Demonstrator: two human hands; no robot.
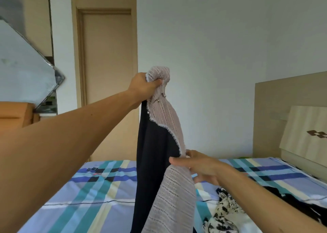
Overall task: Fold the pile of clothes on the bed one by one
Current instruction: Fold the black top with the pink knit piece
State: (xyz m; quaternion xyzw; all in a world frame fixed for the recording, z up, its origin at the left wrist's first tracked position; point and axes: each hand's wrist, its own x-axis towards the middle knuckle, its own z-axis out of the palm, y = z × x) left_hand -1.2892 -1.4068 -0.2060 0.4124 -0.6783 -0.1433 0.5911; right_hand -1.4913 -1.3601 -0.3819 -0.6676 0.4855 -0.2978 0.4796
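**Head view: one garment lifted clear of the bed for folding.**

Nearest the camera, the lower part of a black garment [155, 153] overlaid with a pale pink open-knit panel [175, 197] is seen hanging below both hands. Its hem is cut off by the lower frame edge.

Below and to the right of the right hand [200, 165], a crumpled black-and-white patterned garment [223, 213] lies on the plaid-covered bed [88, 188]. A dark garment [290, 199] lies further to that hand's right. Both are judged to be unfolded items of the pile.

The right hand is shown with fingers extended and loosely spread. The thumb is laid across the top of the lower knit section and the fingertips are at the lace-trimmed edge; no closed grip is visible.

Higher and further out, the left hand [143, 86] is clenched around the bunched top of the knit, so the whole weight is carried from this single point. Small pearl beads [164, 95] are visible just beneath the fist.

Beyond the hands, a headboard [283, 109] is seen to the right and a closed door [108, 73] behind the left hand.

**Risks, as judged:**
- Since the garment is held bunched at one point, it may be laid down twisted. Creases would then be folded in unless the shoulders are spread first.
- The open knit may be snagged by the beads or stretched by a hard pull.
- If lowered to the right, the garment may become tangled with the unfolded items.
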